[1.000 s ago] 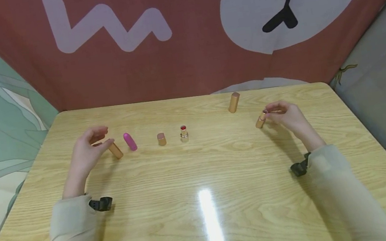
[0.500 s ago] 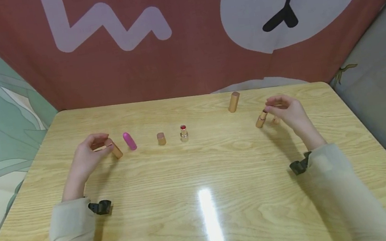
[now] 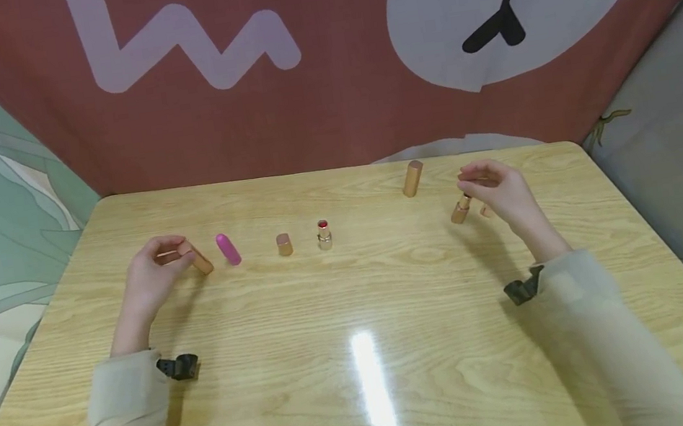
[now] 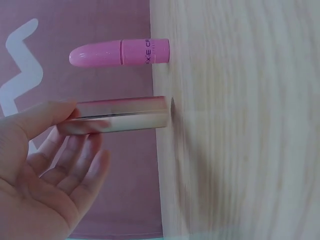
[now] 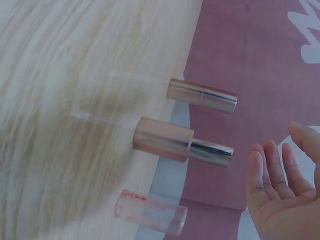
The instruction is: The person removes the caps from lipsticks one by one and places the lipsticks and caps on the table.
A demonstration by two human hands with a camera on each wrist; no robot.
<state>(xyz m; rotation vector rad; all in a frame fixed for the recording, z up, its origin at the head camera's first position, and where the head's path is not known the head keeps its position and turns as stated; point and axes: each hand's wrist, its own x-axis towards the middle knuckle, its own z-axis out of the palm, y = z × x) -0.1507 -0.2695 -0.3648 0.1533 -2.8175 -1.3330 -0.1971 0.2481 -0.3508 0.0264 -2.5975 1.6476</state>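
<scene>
My left hand (image 3: 152, 277) pinches a closed rose-gold lipstick (image 4: 117, 115) by its upper end between thumb and fingers; its base looks just off the table. Beside it stands a bright pink bullet-shaped lipstick tube (image 4: 120, 52). My right hand (image 3: 501, 192) hovers with fingers relaxed and holds nothing, above and behind an uncapped gold lipstick (image 5: 182, 142) that stands on the table. A clear cap (image 5: 151, 212) with red smears stands next to that lipstick; in the head view the hand partly hides it.
Between the hands stand a short rose-gold piece (image 3: 283, 244) and an uncapped red lipstick (image 3: 324, 236) with a pale base. A taller gold tube (image 3: 413, 179) stands near the back edge of the wooden table (image 3: 271, 368). A brown patterned cloth (image 3: 327, 113) hangs behind.
The right hand has come away from the uncapped lipstick, which stays standing. My left fingers have closed round the rose-gold lipstick, and it has shifted slightly up and left.
</scene>
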